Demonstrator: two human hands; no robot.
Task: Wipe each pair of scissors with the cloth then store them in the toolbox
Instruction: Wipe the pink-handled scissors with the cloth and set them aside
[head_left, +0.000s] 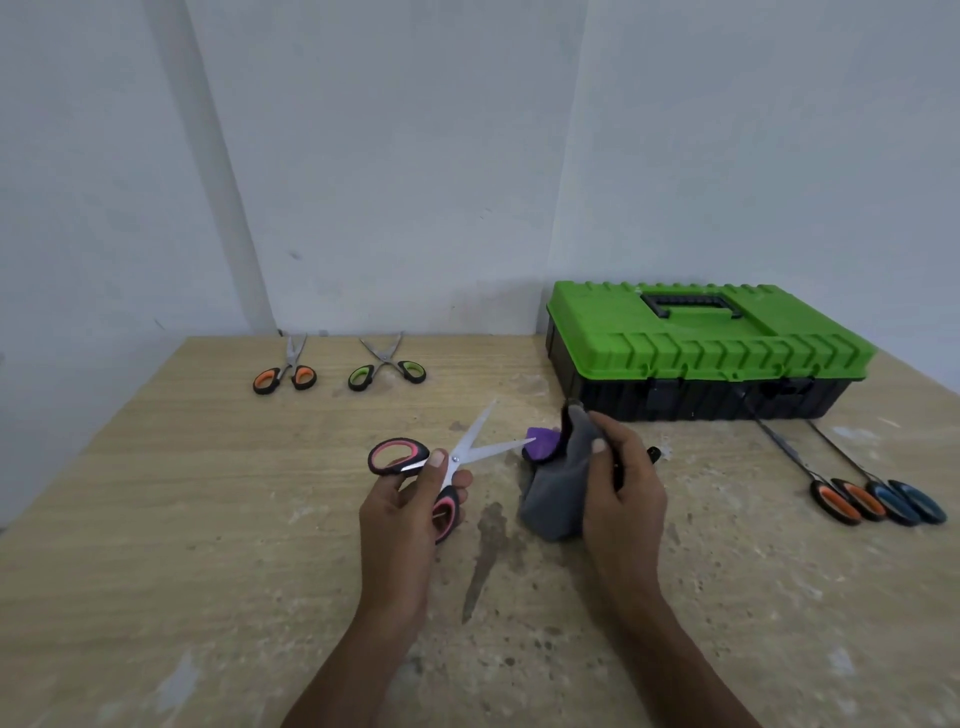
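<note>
Pink scissors (455, 459) over mid table (208, 519), blades spread, long axis pointing away and right, one tip near grey cloth (556, 499); left hand (405, 514) fingers curled round lower handle. Right hand (623, 493) grips bunched cloth. Toolbox (701, 343) lid down, back right

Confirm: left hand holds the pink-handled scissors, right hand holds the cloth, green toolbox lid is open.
Wrong on the lid: the head view shows the toolbox shut. The left hand does hold the pink-handled scissors, the right hand the cloth.
</note>
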